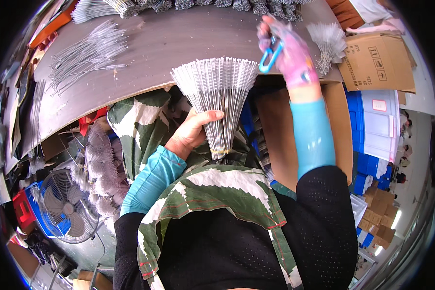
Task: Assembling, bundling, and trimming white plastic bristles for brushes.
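The left hand point(191, 130) is gripping a brush bundle point(221, 92) at the near edge of the table point(159, 48); the bundle is fanning out toward the far edge. The pink-gloved right hand point(293, 55) is holding a blue tool point(276, 55), perhaps scissors, over the right side. Loose brushes point(89, 50) are lying toward the left edge, bunches point(222, 3) are lining the far edge, a carton point(379, 60) is sitting by the right edge.

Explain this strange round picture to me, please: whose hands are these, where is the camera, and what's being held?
There's no machine here, just a person's own two hands. A wide fisheye camera on their head looks down, so straight edges bend. The left hand grips a fanned bundle of wire-stemmed brushes; the right hand holds a blue looped tool, too blurred to name. On the tabletop lie loose brushes at left and wire bunches along the far edge.
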`<state>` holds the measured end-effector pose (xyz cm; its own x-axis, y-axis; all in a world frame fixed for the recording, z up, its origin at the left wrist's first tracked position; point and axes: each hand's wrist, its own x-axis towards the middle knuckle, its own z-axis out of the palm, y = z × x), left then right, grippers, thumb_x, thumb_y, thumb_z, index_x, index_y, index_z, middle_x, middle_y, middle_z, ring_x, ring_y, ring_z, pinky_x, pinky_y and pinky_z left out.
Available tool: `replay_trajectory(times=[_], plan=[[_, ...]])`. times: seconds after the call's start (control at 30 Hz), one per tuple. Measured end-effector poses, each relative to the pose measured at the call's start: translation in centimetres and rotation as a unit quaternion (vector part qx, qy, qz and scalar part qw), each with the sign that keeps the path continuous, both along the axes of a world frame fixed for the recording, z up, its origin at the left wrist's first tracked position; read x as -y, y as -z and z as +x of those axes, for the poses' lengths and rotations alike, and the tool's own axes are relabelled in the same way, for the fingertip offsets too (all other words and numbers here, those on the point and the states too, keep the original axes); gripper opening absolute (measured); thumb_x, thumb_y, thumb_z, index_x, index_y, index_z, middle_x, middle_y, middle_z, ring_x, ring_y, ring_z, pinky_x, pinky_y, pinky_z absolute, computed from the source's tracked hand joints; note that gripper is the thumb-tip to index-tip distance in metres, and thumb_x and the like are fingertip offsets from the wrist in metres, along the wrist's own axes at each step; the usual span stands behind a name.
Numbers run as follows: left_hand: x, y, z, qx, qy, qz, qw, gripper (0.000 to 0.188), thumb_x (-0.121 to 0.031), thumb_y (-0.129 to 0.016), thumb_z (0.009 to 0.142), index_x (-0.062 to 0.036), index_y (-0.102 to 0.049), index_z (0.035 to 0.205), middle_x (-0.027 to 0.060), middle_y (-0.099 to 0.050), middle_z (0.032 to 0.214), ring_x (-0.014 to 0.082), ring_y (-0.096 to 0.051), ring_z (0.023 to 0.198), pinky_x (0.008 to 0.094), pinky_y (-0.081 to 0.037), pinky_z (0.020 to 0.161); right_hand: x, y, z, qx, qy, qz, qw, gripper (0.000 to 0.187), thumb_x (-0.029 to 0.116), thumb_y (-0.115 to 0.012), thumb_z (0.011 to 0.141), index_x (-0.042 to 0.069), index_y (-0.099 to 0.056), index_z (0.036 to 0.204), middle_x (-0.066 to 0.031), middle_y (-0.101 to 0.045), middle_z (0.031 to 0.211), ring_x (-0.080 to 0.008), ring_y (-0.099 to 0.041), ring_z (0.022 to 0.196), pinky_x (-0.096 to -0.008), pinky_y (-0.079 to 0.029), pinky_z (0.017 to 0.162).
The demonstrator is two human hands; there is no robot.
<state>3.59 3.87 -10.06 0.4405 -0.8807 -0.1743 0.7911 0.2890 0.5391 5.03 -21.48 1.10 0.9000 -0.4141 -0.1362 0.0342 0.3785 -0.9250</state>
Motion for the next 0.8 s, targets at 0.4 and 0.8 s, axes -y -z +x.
replay_trajectory(times=[0.4,0.8], plan=[[-0.2,-0.3,0.2,-0.03,0.024,-0.035,0.999,0.06,-0.021,-0.064,0.076,0.0063,-0.046,0.126,0.0183,-0.058,0.118,0.0267,-0.059,0.104,0.0379,-0.047,0.094,-13.8,6.7,-12.9,-0.068,0.052,0.376,0.923,0.035,0.013,-0.044,0.093,0.001,-0.049,0.125,-0.0119,-0.057,0.12,-0.0234,-0.057,0.106,-0.0364,-0.046,0.095],[-0.6,-0.1,0.0,-0.055,-0.004,-0.026,0.998,0.05,-0.012,-0.065,0.076,0.0032,-0.05,0.121,0.0125,-0.061,0.106,0.022,-0.062,0.093,0.0351,-0.051,0.085,-9.3,6.9,-12.6,-0.147,0.069,-0.045,0.986,0.048,0.047,-0.046,0.095,0.007,-0.058,0.117,0.001,-0.055,0.07,-0.0047,-0.039,0.046,-0.0189,-0.031,0.044]])
